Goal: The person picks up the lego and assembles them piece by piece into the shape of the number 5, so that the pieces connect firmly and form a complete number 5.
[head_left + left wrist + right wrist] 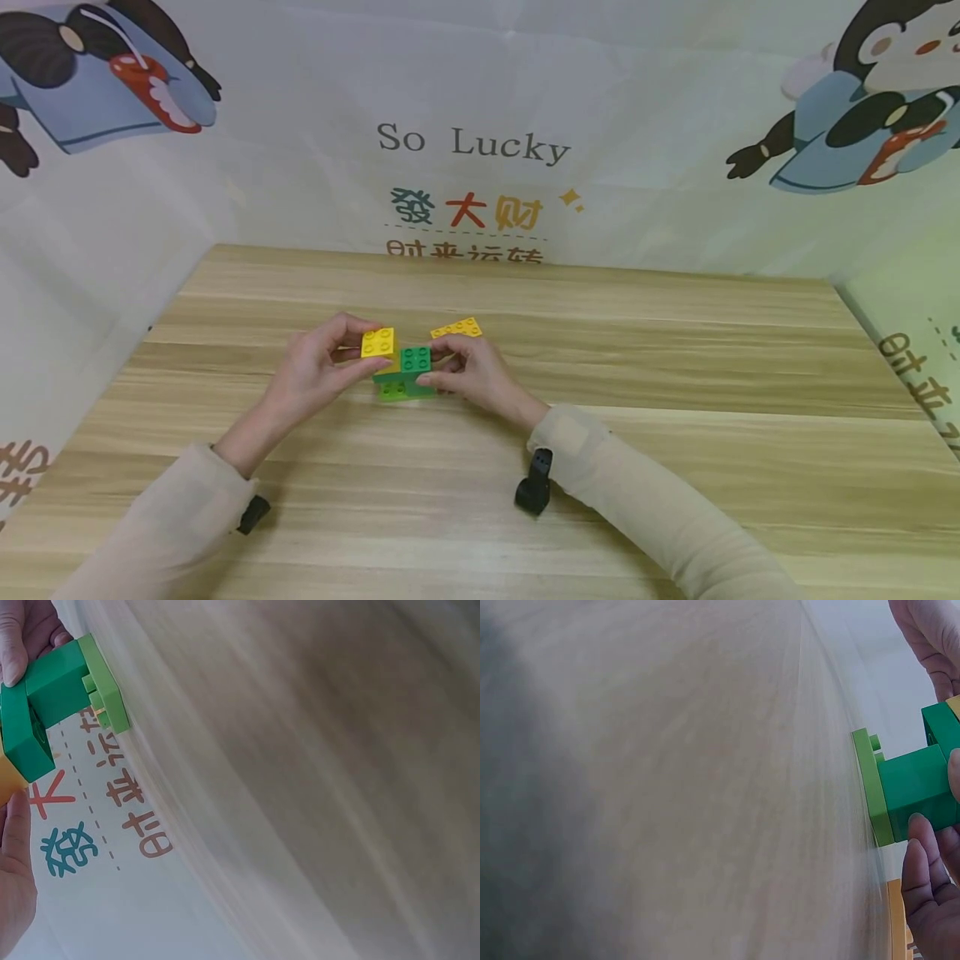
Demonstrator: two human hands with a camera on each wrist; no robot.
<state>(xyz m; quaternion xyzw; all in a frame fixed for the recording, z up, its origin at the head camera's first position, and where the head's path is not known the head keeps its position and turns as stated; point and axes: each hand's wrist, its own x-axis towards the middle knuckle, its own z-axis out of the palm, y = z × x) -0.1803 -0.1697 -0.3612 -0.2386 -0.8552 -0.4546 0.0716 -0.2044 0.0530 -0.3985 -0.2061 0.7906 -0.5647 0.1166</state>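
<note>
A small stack of toy building bricks stands on the table: a thin light green plate (393, 392) at the bottom, a dark green brick (915, 791) upright on it, and another dark green brick (416, 359) lying across the top, overhanging to the left. Over that overhanging end is a yellow brick (378, 342), pinched between thumb and fingers of my left hand (318, 354). From the other side my right hand (476, 375) grips the green bricks, thumb in front and fingers behind. The yellow brick shows only as a sliver in both wrist views.
Behind my right hand lies a flat yellow studded plate (459, 327). The wooden table (675, 350) meets a printed white sheet (480, 67) at its back and sides. A black wrist device (534, 483) hangs under the right sleeve.
</note>
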